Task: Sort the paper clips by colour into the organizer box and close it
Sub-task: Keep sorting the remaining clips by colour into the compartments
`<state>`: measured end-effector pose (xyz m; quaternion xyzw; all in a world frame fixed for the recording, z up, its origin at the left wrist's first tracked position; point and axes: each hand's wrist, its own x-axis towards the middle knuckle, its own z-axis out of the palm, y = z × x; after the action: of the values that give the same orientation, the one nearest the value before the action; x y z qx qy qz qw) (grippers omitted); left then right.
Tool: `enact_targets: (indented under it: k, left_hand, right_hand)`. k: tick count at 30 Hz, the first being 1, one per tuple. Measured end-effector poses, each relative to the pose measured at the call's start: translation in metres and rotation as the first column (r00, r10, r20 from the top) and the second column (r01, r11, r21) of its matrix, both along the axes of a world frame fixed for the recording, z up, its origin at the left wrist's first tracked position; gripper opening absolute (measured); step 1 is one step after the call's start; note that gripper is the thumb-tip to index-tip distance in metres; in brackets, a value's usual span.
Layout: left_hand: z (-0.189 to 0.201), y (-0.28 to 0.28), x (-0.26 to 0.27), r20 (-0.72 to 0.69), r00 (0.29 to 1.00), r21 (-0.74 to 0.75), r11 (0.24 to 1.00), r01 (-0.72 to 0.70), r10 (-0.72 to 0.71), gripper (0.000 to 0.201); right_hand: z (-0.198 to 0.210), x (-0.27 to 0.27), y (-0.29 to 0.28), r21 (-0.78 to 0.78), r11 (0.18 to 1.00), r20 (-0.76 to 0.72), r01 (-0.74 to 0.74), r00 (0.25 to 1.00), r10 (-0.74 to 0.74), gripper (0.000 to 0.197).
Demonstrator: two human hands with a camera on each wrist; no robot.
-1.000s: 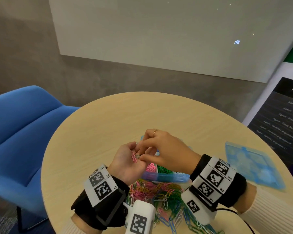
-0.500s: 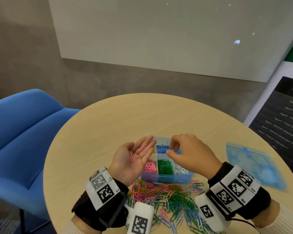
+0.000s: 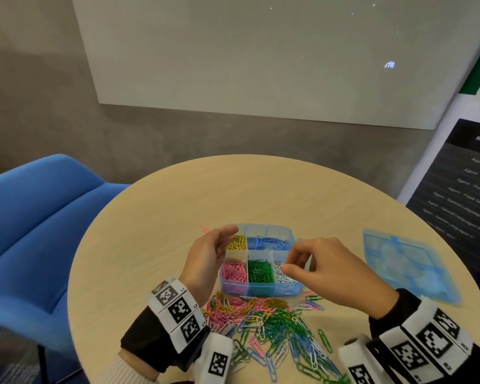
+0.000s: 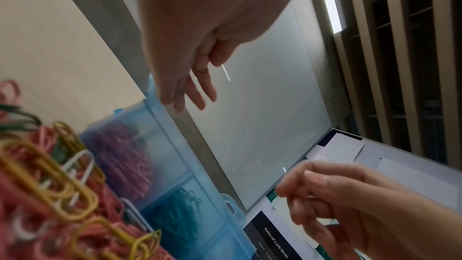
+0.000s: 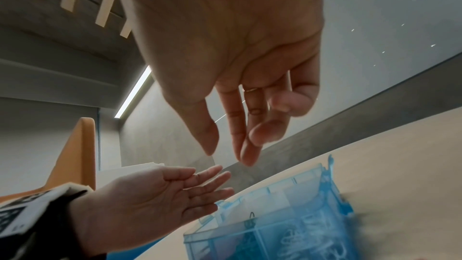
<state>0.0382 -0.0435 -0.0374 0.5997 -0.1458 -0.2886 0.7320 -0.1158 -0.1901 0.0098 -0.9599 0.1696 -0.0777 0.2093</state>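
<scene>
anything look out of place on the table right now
One pink paper clip lies alone on the table, left of the organizer box and beyond the left hand, far from the unsorted pile and outside the pink compartment. The lid lies off to the right.

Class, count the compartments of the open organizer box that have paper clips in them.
5: yellow clips back left, blue clips back right, pink clips front left, green clips front middle, white clips front right in the organizer box. The right hand may hide more.
</scene>
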Motion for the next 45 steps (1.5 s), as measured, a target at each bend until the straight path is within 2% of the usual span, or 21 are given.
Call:
enact_targets:
  k: [2, 4, 6, 8, 10, 14, 17, 20, 24, 29, 31, 34, 37, 40, 43, 45]
  left_hand:
    - [-0.002, 0.001, 0.001, 0.115, 0.993, 0.079, 0.997, 0.01, -0.019, 0.04]
    - [0.0, 0.001, 0.001, 0.288, 0.957, 0.18, 0.984, -0.013, -0.039, 0.039]
    - [0.004, 0.003, 0.001, 0.454, 0.883, 0.297, 0.954, -0.026, -0.117, 0.038]
    - [0.008, 0.005, 0.004, 0.566, 0.775, 0.462, 0.887, -0.014, -0.283, 0.033]
    - [0.009, 0.006, 0.007, 0.592, 0.695, 0.599, 0.799, -0.041, -0.408, 0.035]
    - [0.013, 0.011, 0.01, 0.589, 0.628, 0.709, 0.698, -0.1, -0.509, 0.044]
    - [0.02, 0.015, 0.004, 0.515, 0.639, 0.749, 0.662, -0.012, -0.571, 0.059]
    - [0.021, 0.016, 0.002, 0.513, 0.645, 0.743, 0.669, -0.004, -0.566, 0.059]
    - [0.017, 0.015, 0.002, 0.519, 0.643, 0.745, 0.667, -0.016, -0.564, 0.051]
    - [0.006, 0.011, 0.007, 0.48, 0.641, 0.783, 0.622, -0.005, -0.599, 0.046]
    - [0.002, 0.011, 0.009, 0.473, 0.64, 0.789, 0.614, -0.001, -0.606, 0.046]
    - [0.002, 0.011, 0.008, 0.477, 0.63, 0.792, 0.61, -0.005, -0.613, 0.045]
    - [0.005, 0.012, 0.008, 0.468, 0.641, 0.787, 0.617, 0.011, -0.608, 0.043]
    - [0.008, 0.014, 0.009, 0.494, 0.659, 0.747, 0.664, 0.011, -0.567, 0.04]
    - [0.021, 0.016, -0.001, 0.608, 0.651, 0.618, 0.786, -0.028, -0.455, 0.033]
    - [0.029, 0.015, -0.009, 0.615, 0.695, 0.509, 0.861, 0.009, -0.371, 0.034]
  right_hand:
    - [0.0, -0.005, -0.002, 0.013, 1.0, -0.004, -0.006, 1.0, 0.006, 0.018]
    - [0.0, -0.009, -0.003, 0.021, 1.0, -0.006, -0.003, 1.0, 0.003, 0.02]
    - [0.0, -0.012, -0.005, 0.024, 1.0, -0.01, 0.007, 1.0, -0.007, 0.02]
    - [0.001, -0.014, -0.007, 0.018, 1.0, -0.026, 0.013, 1.0, -0.012, 0.021]
    - [0.002, -0.015, -0.009, 0.0, 1.0, -0.057, 0.008, 0.998, -0.008, 0.021]
    - [0.002, -0.018, -0.009, -0.009, 1.0, -0.094, -0.027, 0.995, 0.026, 0.019]
    - [0.001, -0.02, -0.007, -0.019, 0.994, -0.104, -0.105, 0.989, 0.102, 0.013]
    - [-0.01, -0.022, -0.001, -0.008, 0.965, -0.124, -0.26, 0.958, 0.257, 0.012]
    - [-0.032, -0.019, 0.01, -0.076, 0.922, -0.221, -0.379, 0.908, 0.355, 0.034]
    - [-0.04, -0.005, 0.018, -0.159, 0.889, -0.328, -0.43, 0.872, 0.364, 0.046]
    - [-0.043, 0.002, 0.023, -0.157, 0.883, -0.345, -0.443, 0.862, 0.371, 0.04]
    - [-0.049, 0.008, 0.025, -0.114, 0.885, -0.311, -0.452, 0.862, 0.4, 0.02]
    - [-0.049, 0.009, 0.021, -0.078, 0.906, -0.274, -0.416, 0.883, 0.381, 0.014]
    - [-0.046, 0.006, 0.014, -0.009, 0.936, -0.223, -0.353, 0.913, 0.342, 0.014]
    - [-0.037, 0.001, 0.006, 0.087, 0.955, -0.107, -0.284, 0.95, 0.292, 0.015]
    - [-0.027, -0.001, 0.002, 0.129, 0.96, -0.027, -0.249, 0.967, 0.255, 0.014]
